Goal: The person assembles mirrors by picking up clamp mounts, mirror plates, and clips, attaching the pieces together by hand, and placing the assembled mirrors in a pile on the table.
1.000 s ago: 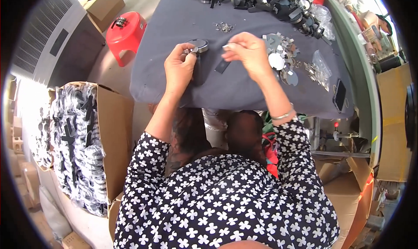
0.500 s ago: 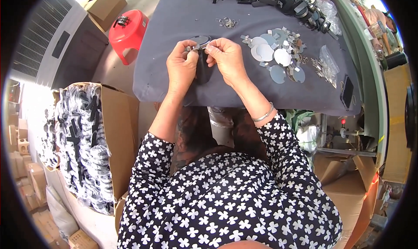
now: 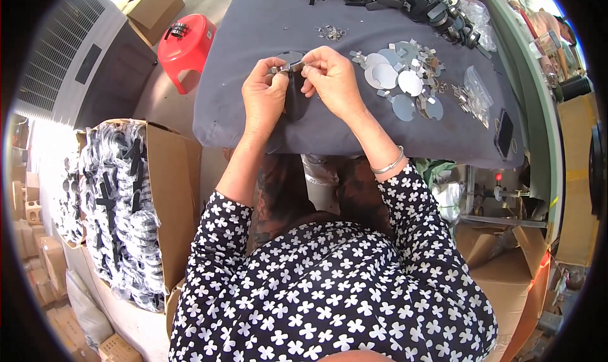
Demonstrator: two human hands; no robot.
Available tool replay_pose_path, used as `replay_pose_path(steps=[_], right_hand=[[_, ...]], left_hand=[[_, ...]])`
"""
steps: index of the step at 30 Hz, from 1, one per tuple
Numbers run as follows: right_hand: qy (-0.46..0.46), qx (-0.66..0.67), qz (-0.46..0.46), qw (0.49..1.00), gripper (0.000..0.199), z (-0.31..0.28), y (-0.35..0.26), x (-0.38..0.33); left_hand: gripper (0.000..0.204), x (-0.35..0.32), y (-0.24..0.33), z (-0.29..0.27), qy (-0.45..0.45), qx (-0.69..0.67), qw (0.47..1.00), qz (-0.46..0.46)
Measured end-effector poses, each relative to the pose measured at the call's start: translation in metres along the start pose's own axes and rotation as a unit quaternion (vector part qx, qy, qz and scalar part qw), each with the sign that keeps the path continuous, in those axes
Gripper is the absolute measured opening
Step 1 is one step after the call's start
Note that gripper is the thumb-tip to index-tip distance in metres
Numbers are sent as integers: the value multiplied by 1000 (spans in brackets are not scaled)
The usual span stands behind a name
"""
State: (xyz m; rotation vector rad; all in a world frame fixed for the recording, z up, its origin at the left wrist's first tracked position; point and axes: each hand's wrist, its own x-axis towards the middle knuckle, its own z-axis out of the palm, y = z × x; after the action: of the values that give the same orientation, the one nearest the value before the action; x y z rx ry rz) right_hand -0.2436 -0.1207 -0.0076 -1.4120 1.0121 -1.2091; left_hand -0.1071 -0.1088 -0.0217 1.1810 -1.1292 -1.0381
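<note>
Over the grey-covered table (image 3: 253, 20), my left hand (image 3: 263, 96) grips a round, dark-rimmed piece with a black handle (image 3: 294, 102). The handle points down toward me. A grey disc face shows at the far end of this piece, partly covered by my fingers. My right hand (image 3: 332, 83) is closed in a pinch at the right edge of the rim. Whatever sits between its fingertips is too small to make out. Right of my hands lies a pile of flat round metal discs with small tabs (image 3: 403, 108).
Black ring-shaped parts (image 3: 415, 4) crowd the table's far edge. Small metal bits (image 3: 331, 33) lie beyond my hands. At right are a plastic bag (image 3: 476, 86) and a phone (image 3: 504, 134). Left stand a red stool (image 3: 201, 45) and a carton (image 3: 174, 191) of wrapped black parts.
My right hand has shifted slightly up and to the right, its fingertips drawing a little away from the rim. My left hand and the round piece stay nearly in place.
</note>
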Motion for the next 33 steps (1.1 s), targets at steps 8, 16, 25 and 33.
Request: replay_pose_path(steps=[8,16,25,33], right_hand=[[0,-53,-31,998,4,2,12,5],[-40,-153,-136,978,6,-6,7,10],[-24,40,7,999,11,7,3,16],[29,-171,-184,968,11,2,8,19]], left_hand=[[13,-1,1,-2,-9,-5,1000,-8],[12,1,-2,-3,-17,-19,1000,-6],[12,4,-6,-4,8,-17,1000,-5],[18,3,-10,-3,24,123,983,132]])
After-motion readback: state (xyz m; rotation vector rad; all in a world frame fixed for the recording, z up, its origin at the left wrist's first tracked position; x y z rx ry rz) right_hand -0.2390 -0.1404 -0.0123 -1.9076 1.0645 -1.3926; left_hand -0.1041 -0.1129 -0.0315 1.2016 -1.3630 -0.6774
